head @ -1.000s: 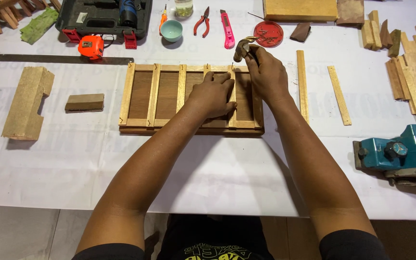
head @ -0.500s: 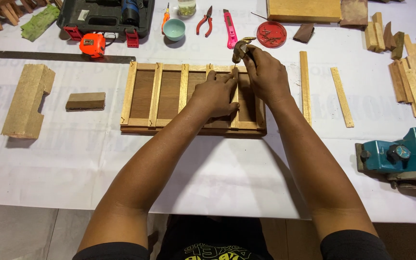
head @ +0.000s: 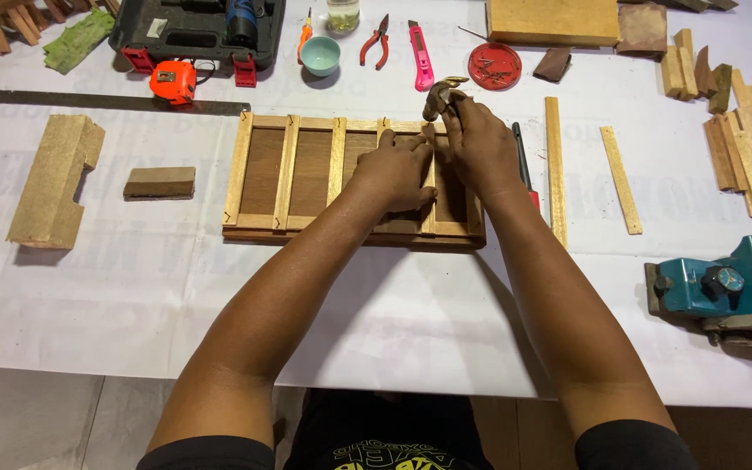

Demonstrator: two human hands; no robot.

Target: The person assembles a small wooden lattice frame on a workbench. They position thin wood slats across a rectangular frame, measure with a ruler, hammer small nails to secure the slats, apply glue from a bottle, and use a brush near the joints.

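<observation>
On the white worktop [head: 393, 296], the left hand [head: 398, 170] presses flat on the brown slatted wooden frame [head: 306, 174], while the right hand [head: 480, 144] grips a small metal hammer [head: 439, 91] at the frame's far right corner.

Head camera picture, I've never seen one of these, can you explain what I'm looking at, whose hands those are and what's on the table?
The camera sits on a person's head and looks down, so both arms reaching in from the bottom are that person's own. There is no machine. The left hand presses flat on a slatted wooden frame. The right hand grips a small hammer by its head, at the frame's far edge. All this lies on a table covered in white sheeting. Around it lie red-handled pliers, a pink utility knife, a red lid of nails, an orange tape measure, loose wood strips and a teal power planer.
</observation>
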